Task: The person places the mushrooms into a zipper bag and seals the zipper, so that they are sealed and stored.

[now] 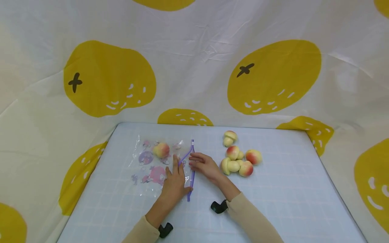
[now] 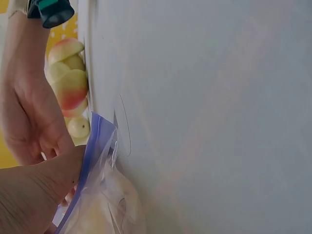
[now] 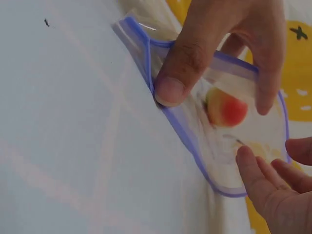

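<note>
A clear zip bag (image 1: pixel 157 175) with a purple edge and pink prints lies on the table, its mouth facing right and parted in the right wrist view. Inside it is one red and yellow mushroom-shaped piece (image 1: pixel 161 150) (image 3: pixel 227 107). My left hand (image 1: pixel 174 185) lies over the mouth end, fingers spread and thumb on the purple edge (image 3: pixel 181 127). My right hand (image 1: pixel 207 167) is just right of the mouth, fingers loosely bent and holding nothing; whether its fingertips touch the bag I cannot tell.
Several mushroom-shaped pieces (image 1: pixel 233 166) stand in a group right of my right hand, one (image 1: pixel 230 138) a little behind the others. Behind the table (image 1: pixel 288 189) hangs a white cloth (image 1: pixel 191 74) with yellow fruit prints. Black wrist devices (image 1: pixel 219 207) sit at both cuffs.
</note>
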The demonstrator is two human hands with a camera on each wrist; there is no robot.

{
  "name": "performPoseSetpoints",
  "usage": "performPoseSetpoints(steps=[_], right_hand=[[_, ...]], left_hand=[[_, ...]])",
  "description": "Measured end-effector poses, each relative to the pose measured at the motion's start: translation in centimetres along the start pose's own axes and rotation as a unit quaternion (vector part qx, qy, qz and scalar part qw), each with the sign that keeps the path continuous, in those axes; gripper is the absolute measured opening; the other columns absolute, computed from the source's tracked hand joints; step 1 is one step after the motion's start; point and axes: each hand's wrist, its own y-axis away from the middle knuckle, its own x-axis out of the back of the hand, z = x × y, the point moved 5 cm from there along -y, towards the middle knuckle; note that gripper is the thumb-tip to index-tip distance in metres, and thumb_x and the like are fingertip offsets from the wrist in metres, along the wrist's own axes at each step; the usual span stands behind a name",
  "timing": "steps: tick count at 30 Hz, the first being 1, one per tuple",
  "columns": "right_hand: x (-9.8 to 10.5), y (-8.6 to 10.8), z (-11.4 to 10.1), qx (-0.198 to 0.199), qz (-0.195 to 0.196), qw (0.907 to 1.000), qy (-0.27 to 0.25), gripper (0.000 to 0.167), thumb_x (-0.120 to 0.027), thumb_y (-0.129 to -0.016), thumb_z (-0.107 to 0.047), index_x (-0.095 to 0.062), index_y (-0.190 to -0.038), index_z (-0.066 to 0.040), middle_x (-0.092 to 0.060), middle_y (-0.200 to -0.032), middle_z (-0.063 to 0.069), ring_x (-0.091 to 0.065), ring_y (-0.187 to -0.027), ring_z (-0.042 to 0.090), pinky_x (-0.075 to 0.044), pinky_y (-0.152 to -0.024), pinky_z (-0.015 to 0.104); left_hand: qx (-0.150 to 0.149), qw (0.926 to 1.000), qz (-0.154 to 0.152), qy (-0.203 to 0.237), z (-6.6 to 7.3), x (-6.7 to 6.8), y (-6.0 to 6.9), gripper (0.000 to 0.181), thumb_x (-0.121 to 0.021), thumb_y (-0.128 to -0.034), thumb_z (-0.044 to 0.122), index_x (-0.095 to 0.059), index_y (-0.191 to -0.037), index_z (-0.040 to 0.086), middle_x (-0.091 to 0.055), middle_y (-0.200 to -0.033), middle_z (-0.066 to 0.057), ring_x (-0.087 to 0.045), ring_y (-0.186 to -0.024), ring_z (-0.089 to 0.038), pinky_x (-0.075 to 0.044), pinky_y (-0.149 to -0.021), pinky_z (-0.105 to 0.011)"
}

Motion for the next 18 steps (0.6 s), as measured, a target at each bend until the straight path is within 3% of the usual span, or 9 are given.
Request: performPoseSetpoints(steps=[4,11,18], right_hand=[[0.7,1.3,-1.1,0.025,-0.001,0.9996,0.017,0.046,-0.053,-0.1,0.002,-0.04,-0.143,0.014,-0.046,-0.139,0.038,-0.048,-0.126,0.052,-0.05,-0.098,0.045],[1.6,3.9,-3.2,0.049,0.009,0.9974,0.052,0.045,-0.059,-0.1,-0.004,-0.047,-0.142,0.007,-0.051,-0.136,0.034,-0.052,-0.124,0.049,-0.053,-0.094,0.04],[3.7,6.2,-5.1,0.076,0.047,0.9919,0.09,0.041,-0.062,-0.099,-0.007,-0.053,-0.138,0.003,-0.059,-0.131,0.023,-0.063,-0.114,0.031,-0.054,-0.092,0.037]], left_hand=[[0.008,0.9999,-0.006,0.013,-0.1,-0.1,0.0,0.112,-0.095,-0.0643,0.042,-0.038,-0.144,-0.012,-0.006,-0.162,-0.03,-0.042,-0.12,-0.066,-0.058,-0.069,-0.058],[0.022,0.9992,-0.02,0.025,-0.2,-0.2,-0.1,0.113,-0.095,-0.0655,0.04,-0.034,-0.147,-0.011,-0.003,-0.163,-0.028,-0.04,-0.123,-0.067,-0.057,-0.072,-0.06],[0.027,0.9987,-0.028,0.033,-0.2,-0.4,-0.1,0.114,-0.094,-0.0664,0.04,-0.033,-0.149,-0.009,-0.001,-0.163,-0.026,-0.038,-0.124,-0.067,-0.056,-0.074,-0.061]])
